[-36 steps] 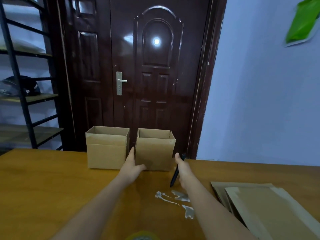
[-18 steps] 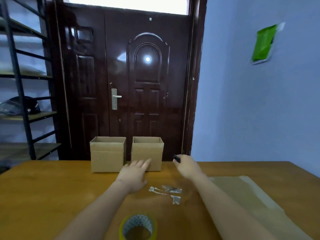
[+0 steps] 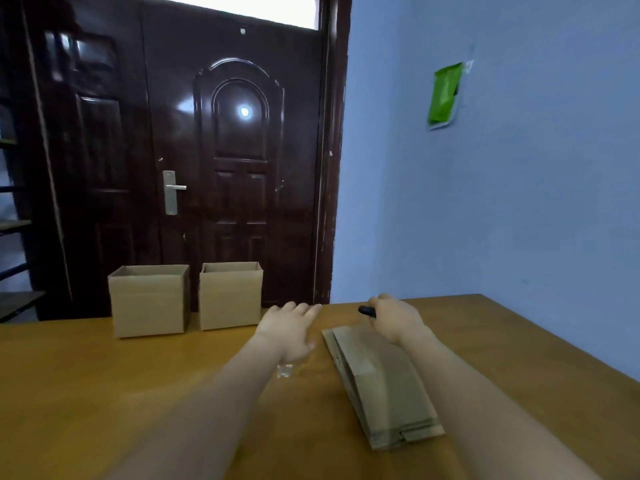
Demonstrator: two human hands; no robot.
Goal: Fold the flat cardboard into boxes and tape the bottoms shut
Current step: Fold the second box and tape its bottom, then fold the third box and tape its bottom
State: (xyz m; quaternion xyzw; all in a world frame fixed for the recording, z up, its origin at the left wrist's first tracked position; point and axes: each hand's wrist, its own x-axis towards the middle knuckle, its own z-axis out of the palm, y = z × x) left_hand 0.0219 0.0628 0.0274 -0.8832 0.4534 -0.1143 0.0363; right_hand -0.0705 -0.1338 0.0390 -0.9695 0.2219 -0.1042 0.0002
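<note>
Two folded boxes (image 3: 149, 299) (image 3: 230, 294) stand on the desk (image 3: 104, 393), left of the left hand (image 3: 289, 329), whose grip is spread and holds nothing. Right hand (image 3: 394, 318) pinches a dark tool (image 3: 367, 311), perhaps a pen, above the flat cardboard stack (image 3: 381, 386).

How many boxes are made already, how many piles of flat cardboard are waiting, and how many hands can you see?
Folded boxes: 2, left box and right box
Flat cardboard pile: 1
Hands: 2, left hand and right hand
Total: 5
</note>
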